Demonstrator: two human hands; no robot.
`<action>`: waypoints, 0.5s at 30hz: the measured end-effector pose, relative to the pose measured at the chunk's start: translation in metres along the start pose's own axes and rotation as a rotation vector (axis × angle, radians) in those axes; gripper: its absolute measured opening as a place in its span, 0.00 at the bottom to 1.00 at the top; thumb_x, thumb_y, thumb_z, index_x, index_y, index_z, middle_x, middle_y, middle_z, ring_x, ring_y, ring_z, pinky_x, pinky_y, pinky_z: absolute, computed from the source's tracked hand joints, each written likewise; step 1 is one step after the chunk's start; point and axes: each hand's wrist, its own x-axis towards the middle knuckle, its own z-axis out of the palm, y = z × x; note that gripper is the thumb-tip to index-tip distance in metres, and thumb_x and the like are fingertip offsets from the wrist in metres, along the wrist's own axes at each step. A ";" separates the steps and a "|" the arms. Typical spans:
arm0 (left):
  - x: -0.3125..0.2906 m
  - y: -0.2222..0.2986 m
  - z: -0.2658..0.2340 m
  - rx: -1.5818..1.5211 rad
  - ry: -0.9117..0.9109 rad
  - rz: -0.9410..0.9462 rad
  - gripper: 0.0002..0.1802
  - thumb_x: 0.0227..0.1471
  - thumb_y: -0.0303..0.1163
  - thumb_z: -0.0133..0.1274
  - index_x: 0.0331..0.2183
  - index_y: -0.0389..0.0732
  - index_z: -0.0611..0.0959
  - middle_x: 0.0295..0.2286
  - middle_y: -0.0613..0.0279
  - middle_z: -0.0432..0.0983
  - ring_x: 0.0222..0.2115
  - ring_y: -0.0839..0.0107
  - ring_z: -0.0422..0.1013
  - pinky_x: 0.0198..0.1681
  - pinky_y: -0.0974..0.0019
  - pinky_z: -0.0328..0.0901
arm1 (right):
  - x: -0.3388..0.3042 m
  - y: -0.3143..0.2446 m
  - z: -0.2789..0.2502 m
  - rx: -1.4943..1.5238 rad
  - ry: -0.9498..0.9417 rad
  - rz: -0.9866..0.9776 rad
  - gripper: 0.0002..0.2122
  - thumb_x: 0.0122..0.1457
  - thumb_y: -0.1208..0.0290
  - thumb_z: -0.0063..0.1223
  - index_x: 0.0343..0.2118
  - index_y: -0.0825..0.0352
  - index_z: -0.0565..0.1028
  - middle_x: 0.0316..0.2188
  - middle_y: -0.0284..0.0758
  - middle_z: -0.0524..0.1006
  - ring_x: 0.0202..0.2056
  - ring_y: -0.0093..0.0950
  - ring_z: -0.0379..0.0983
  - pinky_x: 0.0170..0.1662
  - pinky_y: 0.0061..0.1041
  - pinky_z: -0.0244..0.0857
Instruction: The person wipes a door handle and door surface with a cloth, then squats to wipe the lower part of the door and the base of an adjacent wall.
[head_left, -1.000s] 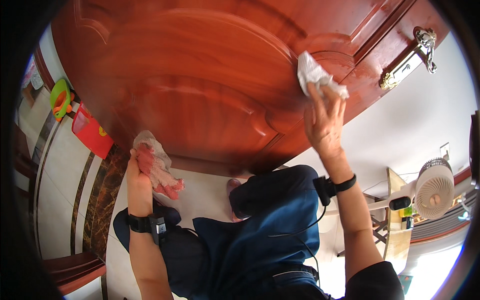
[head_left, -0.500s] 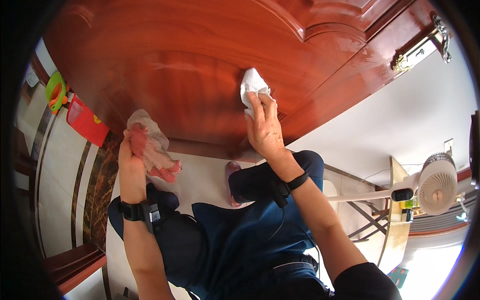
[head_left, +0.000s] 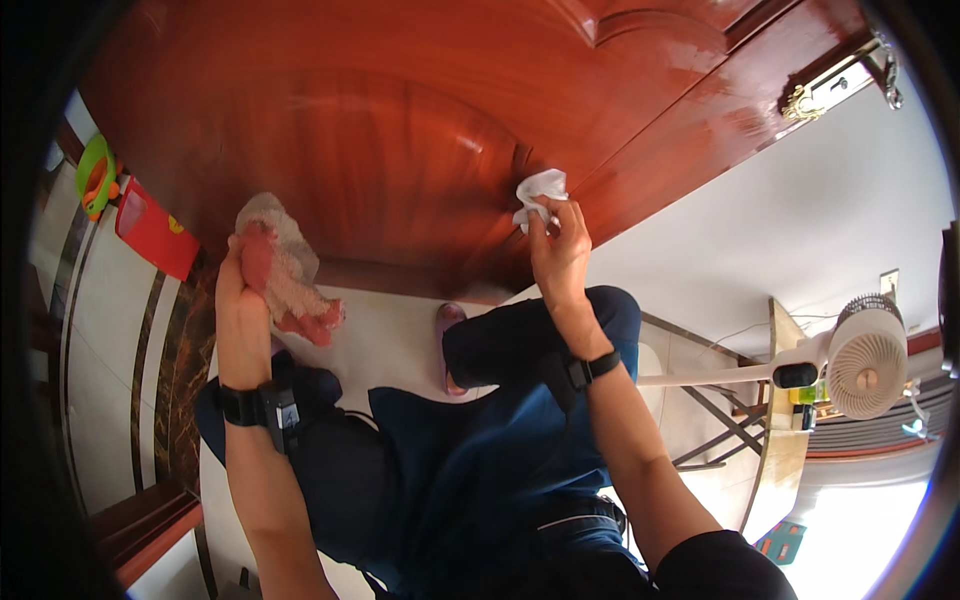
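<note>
A glossy red-brown wooden door (head_left: 390,130) with moulded panels fills the upper part of the view. My right hand (head_left: 562,250) pinches a crumpled white wipe (head_left: 543,186) against or just off the door's lower right part; contact cannot be made out. My left hand (head_left: 240,285), lower and to the left, grips a fluffy pink and beige cloth (head_left: 290,265), which hangs down in front of the door's lower edge. Both wrists wear black straps with small devices.
A metal door handle with a lock plate (head_left: 825,90) is at upper right. A white fan (head_left: 868,370) and a folding-leg table (head_left: 775,460) stand to the right. On the left are a red box (head_left: 155,230) and a green-orange plastic item (head_left: 95,175). My knees are bent below.
My right hand has drawn back downward and to the right along the door, and the white wipe is more bunched up. My left hand still holds the pink cloth. The view has shifted slightly.
</note>
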 end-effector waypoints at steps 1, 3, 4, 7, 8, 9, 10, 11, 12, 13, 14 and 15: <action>-0.004 0.006 0.008 0.079 0.002 0.016 0.24 0.63 0.45 0.40 0.50 0.37 0.73 0.46 0.56 0.71 0.46 0.64 0.68 0.51 0.62 0.63 | 0.000 0.005 0.001 -0.008 -0.016 -0.037 0.06 0.53 0.82 0.54 0.35 0.71 0.75 0.31 0.43 0.74 0.31 0.38 0.74 0.33 0.29 0.68; 0.000 0.002 0.007 0.167 0.004 0.077 0.23 0.62 0.45 0.41 0.50 0.38 0.73 0.48 0.54 0.71 0.48 0.61 0.68 0.52 0.59 0.64 | -0.007 0.017 0.007 0.027 -0.088 0.047 0.06 0.53 0.80 0.54 0.35 0.72 0.75 0.31 0.43 0.75 0.30 0.39 0.74 0.34 0.29 0.68; 0.014 -0.008 0.003 -0.087 0.114 -0.079 0.23 0.62 0.44 0.40 0.50 0.38 0.73 0.48 0.53 0.70 0.48 0.60 0.68 0.53 0.58 0.64 | -0.013 0.026 0.011 0.033 -0.106 0.068 0.06 0.53 0.80 0.54 0.35 0.71 0.75 0.31 0.43 0.75 0.30 0.39 0.74 0.34 0.29 0.68; 0.060 -0.043 -0.035 -0.620 0.342 -0.411 0.21 0.63 0.42 0.39 0.49 0.38 0.73 0.46 0.54 0.72 0.47 0.59 0.69 0.52 0.55 0.65 | -0.031 0.046 0.027 0.011 -0.224 0.099 0.07 0.52 0.80 0.54 0.35 0.71 0.74 0.33 0.45 0.76 0.33 0.42 0.75 0.37 0.32 0.69; 0.066 -0.045 -0.041 -0.650 0.326 -0.440 0.19 0.63 0.41 0.38 0.47 0.39 0.74 0.44 0.54 0.74 0.45 0.60 0.70 0.51 0.54 0.66 | -0.034 0.050 0.031 -0.005 -0.260 0.113 0.07 0.52 0.80 0.54 0.35 0.71 0.74 0.33 0.45 0.76 0.34 0.43 0.75 0.38 0.32 0.69; 0.068 -0.050 -0.047 -0.680 0.311 -0.468 0.18 0.64 0.40 0.38 0.45 0.39 0.75 0.42 0.54 0.75 0.44 0.60 0.72 0.50 0.54 0.67 | -0.038 0.055 0.034 -0.003 -0.298 0.127 0.08 0.50 0.80 0.53 0.35 0.71 0.74 0.34 0.46 0.76 0.36 0.46 0.74 0.40 0.34 0.69; 0.069 -0.055 -0.052 -0.665 0.322 -0.479 0.18 0.64 0.40 0.38 0.46 0.39 0.74 0.43 0.54 0.75 0.44 0.60 0.72 0.50 0.54 0.67 | -0.042 0.059 0.037 -0.020 -0.308 0.117 0.08 0.50 0.80 0.53 0.35 0.71 0.74 0.34 0.46 0.76 0.36 0.46 0.74 0.40 0.35 0.69; 0.067 -0.051 -0.049 -0.651 0.331 -0.493 0.18 0.64 0.41 0.38 0.46 0.39 0.74 0.43 0.55 0.75 0.44 0.59 0.71 0.50 0.53 0.66 | -0.045 0.066 0.038 -0.039 -0.318 0.108 0.08 0.50 0.79 0.53 0.34 0.71 0.75 0.33 0.46 0.77 0.36 0.46 0.74 0.40 0.35 0.69; 0.066 -0.048 -0.047 -0.636 0.340 -0.507 0.19 0.64 0.41 0.38 0.47 0.39 0.74 0.43 0.55 0.75 0.44 0.59 0.71 0.50 0.52 0.66 | -0.049 0.074 0.040 -0.059 -0.328 0.099 0.07 0.50 0.79 0.53 0.34 0.70 0.75 0.32 0.46 0.77 0.36 0.46 0.75 0.40 0.35 0.68; 0.065 -0.051 -0.047 -0.649 0.314 -0.492 0.19 0.64 0.42 0.38 0.48 0.40 0.73 0.44 0.54 0.74 0.44 0.58 0.71 0.50 0.52 0.66 | -0.053 0.083 0.044 -0.071 -0.379 0.205 0.07 0.49 0.78 0.53 0.33 0.70 0.76 0.31 0.47 0.77 0.36 0.46 0.75 0.41 0.35 0.69; 0.061 -0.046 -0.056 -0.660 0.301 -0.463 0.19 0.63 0.42 0.38 0.48 0.40 0.73 0.45 0.54 0.74 0.44 0.58 0.70 0.50 0.51 0.66 | -0.057 0.088 0.055 -0.069 -0.437 0.301 0.07 0.49 0.77 0.52 0.32 0.70 0.77 0.30 0.47 0.78 0.36 0.46 0.75 0.41 0.36 0.69; 0.061 -0.047 -0.060 -0.675 0.279 -0.436 0.20 0.63 0.42 0.38 0.49 0.40 0.72 0.45 0.53 0.73 0.45 0.57 0.70 0.50 0.51 0.66 | -0.062 0.097 0.063 -0.075 -0.488 0.396 0.07 0.48 0.76 0.52 0.31 0.69 0.78 0.29 0.47 0.78 0.35 0.46 0.75 0.41 0.36 0.69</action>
